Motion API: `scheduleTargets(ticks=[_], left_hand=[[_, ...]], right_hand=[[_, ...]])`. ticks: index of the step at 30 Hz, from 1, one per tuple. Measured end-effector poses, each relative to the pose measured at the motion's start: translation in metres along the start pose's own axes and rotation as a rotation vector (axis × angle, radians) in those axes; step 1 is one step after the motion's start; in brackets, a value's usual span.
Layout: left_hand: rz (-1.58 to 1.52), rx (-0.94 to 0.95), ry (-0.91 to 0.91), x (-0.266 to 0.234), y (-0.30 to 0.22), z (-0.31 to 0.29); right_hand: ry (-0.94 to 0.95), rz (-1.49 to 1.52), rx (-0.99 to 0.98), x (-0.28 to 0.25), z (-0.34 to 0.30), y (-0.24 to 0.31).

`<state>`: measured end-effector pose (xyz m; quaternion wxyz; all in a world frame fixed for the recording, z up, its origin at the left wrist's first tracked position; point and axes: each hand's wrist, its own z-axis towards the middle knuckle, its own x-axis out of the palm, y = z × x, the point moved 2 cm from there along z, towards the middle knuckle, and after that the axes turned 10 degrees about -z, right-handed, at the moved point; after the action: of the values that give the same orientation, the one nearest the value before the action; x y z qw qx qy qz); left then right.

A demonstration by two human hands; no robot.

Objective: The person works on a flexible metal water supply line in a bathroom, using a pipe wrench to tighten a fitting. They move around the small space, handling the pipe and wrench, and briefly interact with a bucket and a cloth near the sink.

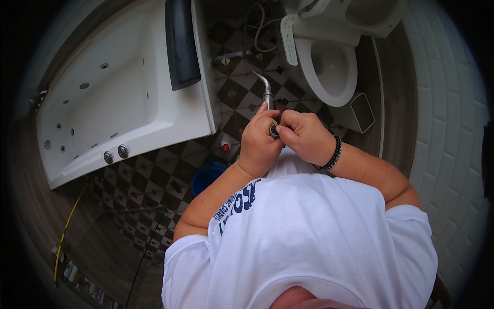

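My left hand is closed round a silver metal tube, whose far part bends away toward the floor between the bathtub and the toilet. Close against it is my right hand, a dark bracelet on its wrist. Its thumb and curled fingers press at the tube's dark round end, which shows between both hands. The fingers hide most of this end, so what exactly the right hand pinches there is unclear.
On the left stands a white bathtub with a black headrest. A toilet with its lid up and a bin are at right. A hose, a red-capped bottle and a blue bucket lie around the patterned floor.
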<state>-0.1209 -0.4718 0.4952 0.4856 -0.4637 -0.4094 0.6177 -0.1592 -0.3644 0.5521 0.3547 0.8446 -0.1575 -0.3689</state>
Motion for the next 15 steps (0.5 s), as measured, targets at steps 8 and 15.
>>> scheduleTargets(ticks=[8,15], left_hand=[[-0.007,-0.012,-0.004,0.0014,0.0021,0.0022],[-0.006,-0.021,0.004,0.0024,0.0008,0.0022]], right_hand=[[-0.037,0.042,0.005,-0.0018,0.0005,-0.0018],[-0.026,0.076,0.033,-0.0019,0.0008,-0.002]])
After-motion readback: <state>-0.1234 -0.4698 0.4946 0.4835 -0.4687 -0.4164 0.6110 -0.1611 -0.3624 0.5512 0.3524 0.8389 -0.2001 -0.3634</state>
